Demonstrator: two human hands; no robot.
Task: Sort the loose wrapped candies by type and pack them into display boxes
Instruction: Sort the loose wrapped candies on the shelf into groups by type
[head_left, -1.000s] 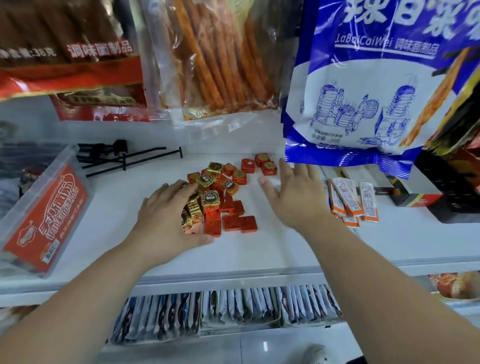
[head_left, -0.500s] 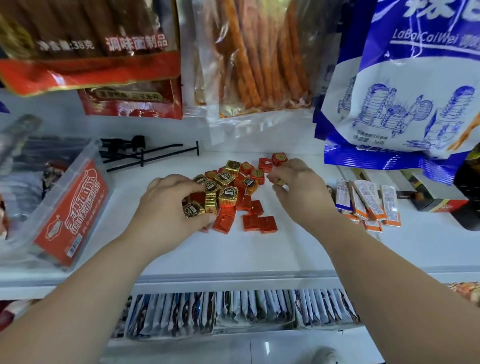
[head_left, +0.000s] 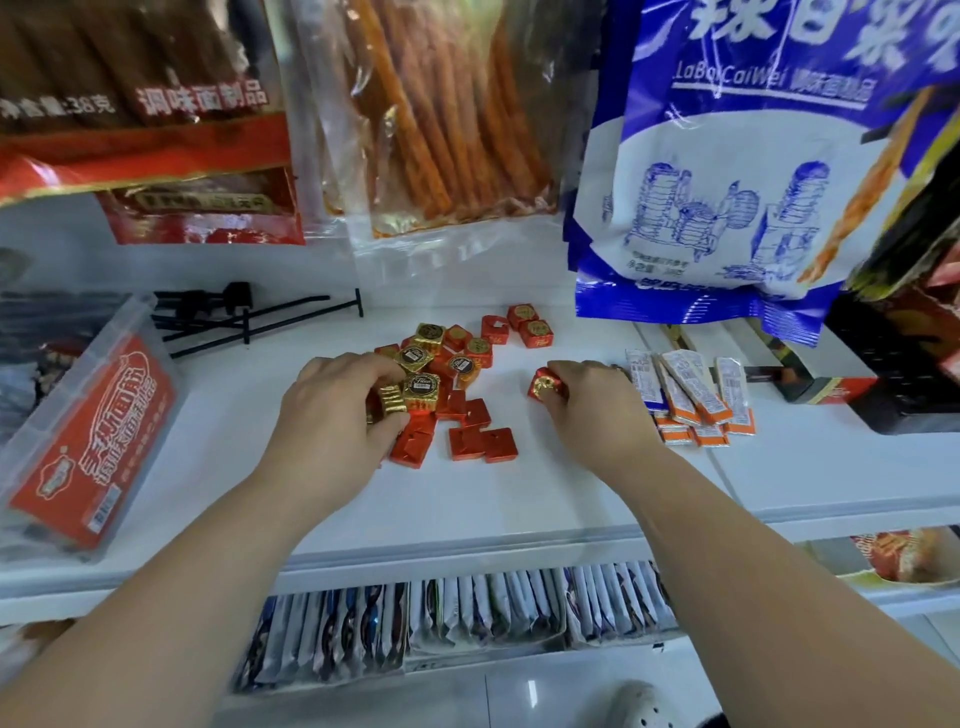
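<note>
The candy pile lies on the shelf, between box and sachets.

Shiny square red candies and gold candies lie piled on the shelf. One red candy sits apart, pinched by the right hand.

Bright, even, diffuse light; shadows faint. White shelf nr overexposed. Glare on candies & bags. Fisheye bend at edges; corners soft.
</note>
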